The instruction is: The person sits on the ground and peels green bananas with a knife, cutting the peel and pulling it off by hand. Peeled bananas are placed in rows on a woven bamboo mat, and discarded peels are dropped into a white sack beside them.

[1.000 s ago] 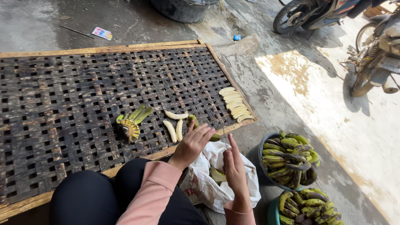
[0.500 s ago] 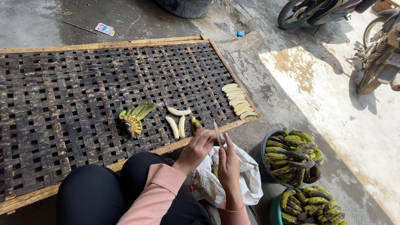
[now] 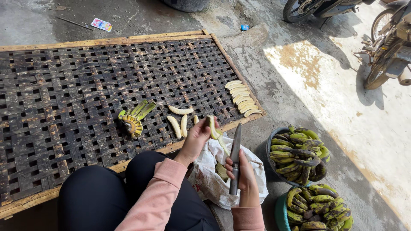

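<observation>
Left grip (image 3: 198,137) clenched around a half-peeled banana (image 3: 212,127), right grip (image 3: 244,175) (blade up) grasping a knife (image 3: 235,156).

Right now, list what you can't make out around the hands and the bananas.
Head view only:
- Inside of the white bag: hidden by its folds and the right hand holding the knife.
- Banana in the left hand: how far it is peeled is hidden by the fingers.
- Lower tub of green bananas: cut off by the bottom edge.
- Motorbikes: cut off by the top and right edges.
</observation>
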`<state>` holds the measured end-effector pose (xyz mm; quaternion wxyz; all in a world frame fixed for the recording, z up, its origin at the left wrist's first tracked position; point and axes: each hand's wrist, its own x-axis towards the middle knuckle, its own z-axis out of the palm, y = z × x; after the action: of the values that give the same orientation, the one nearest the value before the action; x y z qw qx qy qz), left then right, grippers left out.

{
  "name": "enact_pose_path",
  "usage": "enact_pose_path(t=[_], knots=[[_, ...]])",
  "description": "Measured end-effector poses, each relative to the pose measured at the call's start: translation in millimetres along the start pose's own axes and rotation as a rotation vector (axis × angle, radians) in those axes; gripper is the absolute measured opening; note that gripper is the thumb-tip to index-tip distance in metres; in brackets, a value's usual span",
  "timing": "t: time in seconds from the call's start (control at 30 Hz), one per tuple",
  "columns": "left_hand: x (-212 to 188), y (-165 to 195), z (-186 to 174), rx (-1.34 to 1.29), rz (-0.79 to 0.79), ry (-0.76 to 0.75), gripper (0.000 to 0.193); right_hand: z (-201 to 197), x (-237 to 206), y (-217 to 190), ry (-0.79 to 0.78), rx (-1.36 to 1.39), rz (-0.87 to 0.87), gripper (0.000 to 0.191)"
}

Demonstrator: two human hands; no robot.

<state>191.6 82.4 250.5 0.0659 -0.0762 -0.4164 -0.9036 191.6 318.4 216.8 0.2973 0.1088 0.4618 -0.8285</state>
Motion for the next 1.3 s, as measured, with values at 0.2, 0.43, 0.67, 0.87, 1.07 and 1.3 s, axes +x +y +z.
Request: enact_pose_path(t=[0.2,0.43,0.67,0.87,1.07,1.3], knots=[[24.1,-6.5,-21.0,-0.262,-0.105,0.344,0.04,-20.6,-21.2,9.6,0.432,-0.546,-0.094,0.042],[23.0,-52.0,10.8,0.139,-0.068,0.108,0.031,59.6,-7.6,-43.9,0.232,-0.605,-0.649,0.048],[30.9,-65.7,21.2,0.188,-0.011,0.054,0.027,92.4,12.8,-64.6,0.173,-0.66,-0.776,0.017],[29.8,-62.4,28.1,0.003,-0.166,0.031,0.031,68.8,5.7,-60.3,0.113,-0.461,-0.653,0.013],[25.0,-51.0,35.0,0.226,-0.156,-0.074,0.026,69.1,14.2,-46.0,0.244,-0.343,-0.713,0.012],[46.0,-50.4,-2.1,-0.234,-0.034,0.432,0.036,11.1,17.4,-16.9,0.352,-0.415,-0.642,0.014]])
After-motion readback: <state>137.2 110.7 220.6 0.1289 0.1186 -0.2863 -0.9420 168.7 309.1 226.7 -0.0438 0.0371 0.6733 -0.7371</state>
